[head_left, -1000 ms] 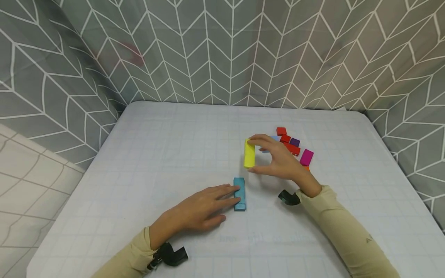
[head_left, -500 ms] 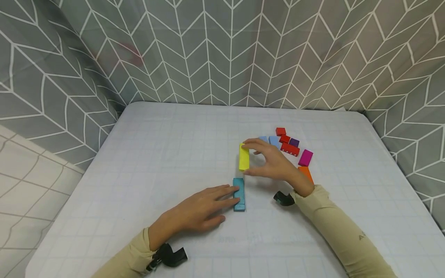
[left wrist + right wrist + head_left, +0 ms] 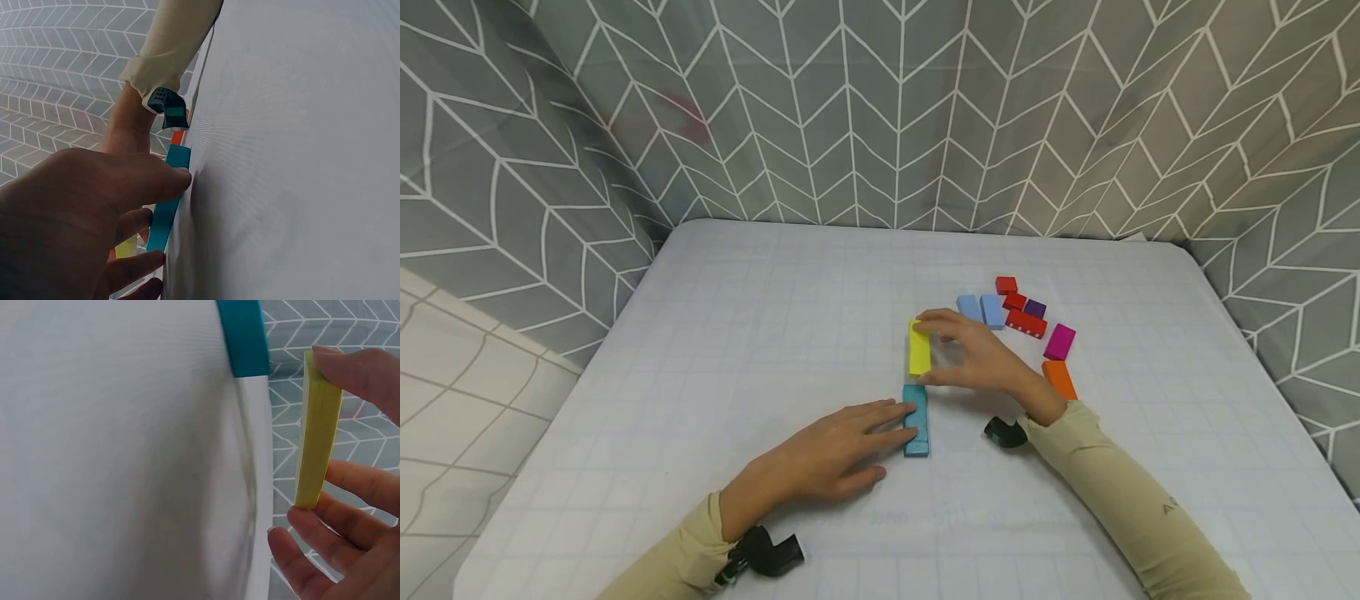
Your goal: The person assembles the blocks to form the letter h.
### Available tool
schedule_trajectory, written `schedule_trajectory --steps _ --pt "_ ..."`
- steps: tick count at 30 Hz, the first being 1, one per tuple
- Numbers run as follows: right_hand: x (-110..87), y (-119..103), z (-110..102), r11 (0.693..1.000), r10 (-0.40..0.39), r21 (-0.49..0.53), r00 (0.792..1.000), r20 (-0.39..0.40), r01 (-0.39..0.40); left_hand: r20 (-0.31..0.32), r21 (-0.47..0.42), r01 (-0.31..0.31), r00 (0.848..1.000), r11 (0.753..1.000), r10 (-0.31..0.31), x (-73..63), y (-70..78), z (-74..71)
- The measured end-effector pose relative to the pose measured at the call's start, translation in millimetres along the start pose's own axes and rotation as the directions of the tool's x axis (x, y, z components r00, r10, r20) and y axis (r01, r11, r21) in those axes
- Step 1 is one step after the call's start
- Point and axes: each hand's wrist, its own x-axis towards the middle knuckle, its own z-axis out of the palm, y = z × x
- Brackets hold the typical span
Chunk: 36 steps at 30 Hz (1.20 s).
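In the head view my right hand pinches a yellow block by its two ends, thumb at the near end and fingertips at the far end. The right wrist view shows this yellow block held off the table. Just nearer to me, a long teal block lies on the table, its far end close to the yellow block's near end. My left hand rests straight, spread fingertips on the teal block's left part. Its thumb lies apart from the block in the head view.
Beyond my right hand lie two light blue blocks, several red blocks and a purple block. A magenta block and an orange block lie near the right wrist. A patterned curtain hangs behind the white table.
My right hand has carried the yellow block left and toward me, up to the teal block's far end. The light blue and orange blocks have come into sight. My left hand stays put.
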Motion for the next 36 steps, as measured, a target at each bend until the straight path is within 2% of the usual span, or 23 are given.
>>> schedule_trajectory --steps 6,14,24,36 --pt "0.4 3.0 3.6 0.999 -0.028 -0.015 0.999 0.016 0.029 -0.007 0.010 -0.007 1.000 1.000 0.007 -0.1 0.0 0.8" --pt "1.3 4.3 5.9 1.000 -0.009 0.002 0.999 0.040 0.009 0.007 0.002 0.002 1.000 1.000 -0.002 0.5 -0.4 0.6" --pt "1.6 4.3 7.6 0.999 -0.004 -0.047 0.998 0.064 0.007 0.004 0.005 -0.008 1.000 1.000 0.008 1.3 -0.5 0.2" --pt "2.7 6.1 9.3 0.999 0.008 -0.047 0.995 0.098 -0.003 -0.002 0.010 -0.009 1.000 1.000 0.009 0.7 -1.4 1.5"
